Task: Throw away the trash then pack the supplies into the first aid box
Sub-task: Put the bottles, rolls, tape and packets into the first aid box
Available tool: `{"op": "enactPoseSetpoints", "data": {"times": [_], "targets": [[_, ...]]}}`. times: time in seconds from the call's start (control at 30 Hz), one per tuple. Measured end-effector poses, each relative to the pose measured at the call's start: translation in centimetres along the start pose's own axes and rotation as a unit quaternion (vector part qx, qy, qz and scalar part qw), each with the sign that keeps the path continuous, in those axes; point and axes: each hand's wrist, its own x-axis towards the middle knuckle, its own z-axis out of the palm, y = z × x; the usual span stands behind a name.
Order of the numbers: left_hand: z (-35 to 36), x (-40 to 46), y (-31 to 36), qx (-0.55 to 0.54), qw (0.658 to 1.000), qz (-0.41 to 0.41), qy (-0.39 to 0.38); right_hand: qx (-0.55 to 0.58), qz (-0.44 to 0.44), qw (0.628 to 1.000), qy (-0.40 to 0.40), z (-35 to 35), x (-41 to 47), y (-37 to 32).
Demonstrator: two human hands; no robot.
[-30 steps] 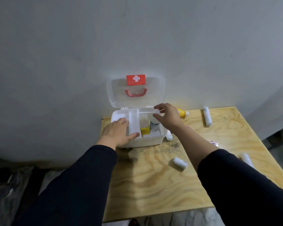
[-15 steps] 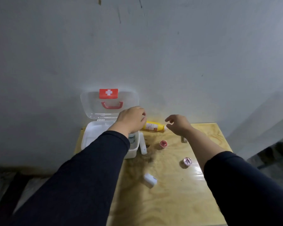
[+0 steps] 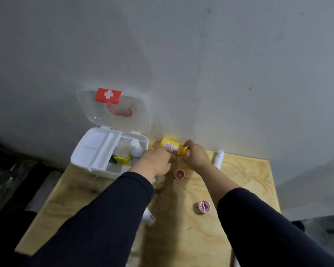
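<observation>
The white first aid box stands open at the table's back left, its clear lid leaning on the wall. Inside it are a white bottle and a yellow packet. A yellow bottle lies tilted by the wall, just right of the box. My right hand grips its cap end. My left hand is beside the box with fingers curled down against the bottle's near side; what is under it is hidden.
On the plywood table lie a white roll by the wall, a small red roll, a pink roll, and a white roll partly under my left sleeve. Dark floor lies left of the table.
My right hand reached left and took hold of the yellow bottle. My left hand left the box and came down to its right, by the bottle. The view shifted.
</observation>
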Motion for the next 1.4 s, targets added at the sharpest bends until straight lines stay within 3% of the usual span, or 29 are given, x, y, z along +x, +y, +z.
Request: {"op": "enactPoseSetpoints", "data": {"times": [0.17, 0.47, 0.67, 1.0, 1.2, 1.4], "targets": [[0.0, 0.3, 0.3, -0.015, 1.000, -0.021, -0.005, 0.034, 0.006, 0.999, 0.026, 0.2, 0.1, 0.6], [-1.9, -1.1, 1.2, -0.053, 0.999, -0.011, -0.004, 0.051, -0.137, 0.982, 0.117, -4.9, -1.8, -1.2], [-4.8, -3.6, -0.7, -0.063, 0.996, -0.011, 0.060, 0.065, -0.125, 0.977, 0.160, -7.0, -4.0, -3.9], [-6.1, -8.9, -7.8, -0.109, 0.983, -0.031, 0.142, 0.078, -0.157, 0.955, 0.237, -6.9, -7.6, -14.1], [-1.9, -9.6, -14.4, -0.112, 0.988, -0.047, 0.091, 0.077, -0.113, 0.965, 0.225, -1.6, -9.2, -18.1], [1.5, -9.2, -15.0, -0.126, 0.989, -0.053, 0.048, 0.081, -0.077, 0.976, 0.188, 2.5, -9.8, -17.8]]}}
